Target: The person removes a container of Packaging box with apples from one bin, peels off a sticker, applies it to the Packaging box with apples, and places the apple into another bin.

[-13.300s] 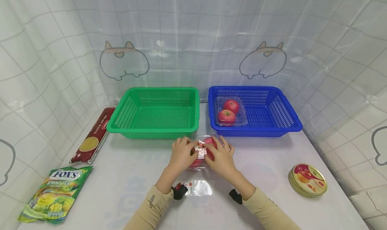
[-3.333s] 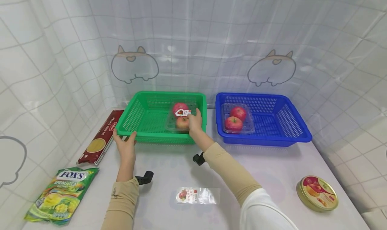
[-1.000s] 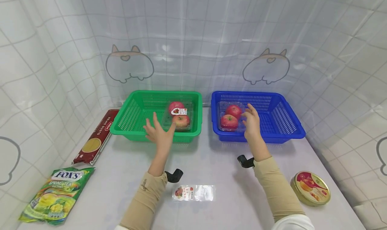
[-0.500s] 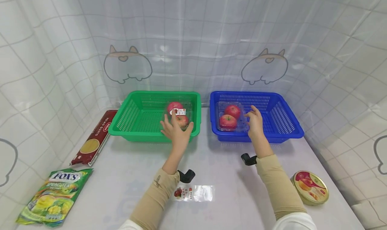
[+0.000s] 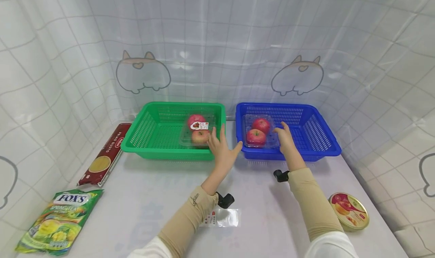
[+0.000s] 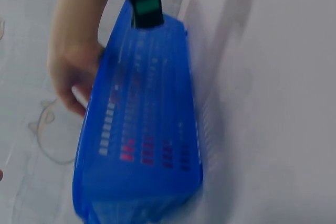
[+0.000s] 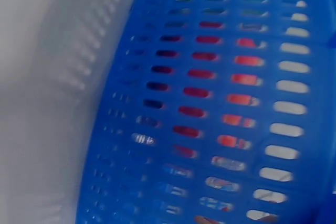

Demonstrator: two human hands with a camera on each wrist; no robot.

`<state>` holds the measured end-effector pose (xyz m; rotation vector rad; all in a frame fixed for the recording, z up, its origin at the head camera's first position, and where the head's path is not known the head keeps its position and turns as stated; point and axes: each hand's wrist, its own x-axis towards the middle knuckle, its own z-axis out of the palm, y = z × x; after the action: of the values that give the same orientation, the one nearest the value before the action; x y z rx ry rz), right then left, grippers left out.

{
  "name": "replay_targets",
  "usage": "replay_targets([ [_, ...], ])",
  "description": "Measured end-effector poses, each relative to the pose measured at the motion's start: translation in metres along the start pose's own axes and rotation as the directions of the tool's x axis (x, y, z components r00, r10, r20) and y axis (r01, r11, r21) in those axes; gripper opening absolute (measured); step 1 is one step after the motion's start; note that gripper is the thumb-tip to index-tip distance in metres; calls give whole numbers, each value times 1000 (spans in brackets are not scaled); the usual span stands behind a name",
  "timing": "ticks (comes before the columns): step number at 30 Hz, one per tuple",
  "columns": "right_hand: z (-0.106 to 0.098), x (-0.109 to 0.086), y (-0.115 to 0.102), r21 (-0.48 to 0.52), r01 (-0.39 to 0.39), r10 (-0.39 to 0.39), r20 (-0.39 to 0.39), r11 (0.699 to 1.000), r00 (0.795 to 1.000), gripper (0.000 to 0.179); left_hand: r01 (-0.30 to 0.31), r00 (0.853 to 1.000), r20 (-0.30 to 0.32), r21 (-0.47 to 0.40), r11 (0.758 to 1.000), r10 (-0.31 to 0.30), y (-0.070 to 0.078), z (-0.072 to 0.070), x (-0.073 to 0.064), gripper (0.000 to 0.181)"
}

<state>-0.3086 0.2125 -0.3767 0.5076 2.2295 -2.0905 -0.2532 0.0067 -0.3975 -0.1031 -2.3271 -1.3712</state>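
My left hand (image 5: 222, 150), fingers spread and holding nothing, is between the two baskets, over the green basket's (image 5: 170, 151) front right corner with its thumb toward the blue basket (image 5: 306, 152). My right hand (image 5: 286, 139) reaches over the blue basket's front rim, fingertips at the right edge of a clear plastic box of apples (image 5: 256, 137). A second clear box of apples (image 5: 200, 136), with a white label (image 5: 199, 126), sits in the green basket. The left wrist view shows the right hand (image 6: 79, 69) beyond the blue basket's wall; in the right wrist view, red apples show through its slots.
A label sheet (image 5: 228, 217) lies on the table at front, partly under the left sleeve. Left are a dark red spaghetti pack (image 5: 105, 156) and a green candy bag (image 5: 61, 220). A round gold tin (image 5: 349, 211) stands right. A white sheet wall rises behind.
The labelled apple box went from the table into the green basket. Since then, my left hand has swept right from that basket toward the blue one; the right hand moved over the blue basket.
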Motion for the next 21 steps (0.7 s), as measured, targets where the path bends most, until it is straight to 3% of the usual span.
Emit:
replay_targets([
  [8, -6, 14, 3, -121, -87, 97, 82, 989, 992, 77, 4, 986, 164, -100, 995, 13, 14, 17, -9, 78],
  [13, -10, 25, 7, -192, -118, 142, 118, 974, 983, 78, 50, 971, 238, -143, 988, -14, 14, 24, -13, 78],
  [17, -8, 31, 11, -233, -124, 156, 128, 965, 979, 76, 146, 952, 293, -201, 969, -83, 9, 30, -12, 78],
  [21, -8, 33, 12, -232, -118, 154, 144, 966, 977, 75, 271, 924, 337, -248, 930, -180, 2, 36, -10, 79],
])
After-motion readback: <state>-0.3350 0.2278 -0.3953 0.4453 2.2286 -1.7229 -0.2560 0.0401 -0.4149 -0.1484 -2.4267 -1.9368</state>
